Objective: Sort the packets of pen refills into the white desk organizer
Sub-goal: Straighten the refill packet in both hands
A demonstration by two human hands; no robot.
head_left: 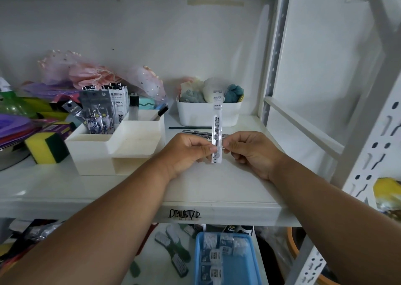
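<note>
A long white refill packet (pixel 217 119) stands upright over the shelf, pinched near its lower end by both hands. My left hand (pixel 186 152) grips it from the left, and my right hand (pixel 251 152) from the right. The white desk organizer (pixel 104 152) sits to the left of my hands. Its rear left compartment holds several upright refill packets (pixel 102 111), dark ones and white ones. Its low front tray looks bare. More packets (pixel 199 132) lie flat on the shelf behind my hands, partly hidden.
A white bin (pixel 188 113) with rolled cloths stands behind the packet. A yellow-green sponge (pixel 46 148) and coloured clutter sit left of the organizer. A white metal upright (pixel 368 154) borders the right. Below the shelf edge (pixel 217 215) lies a blue basket (pixel 245 269).
</note>
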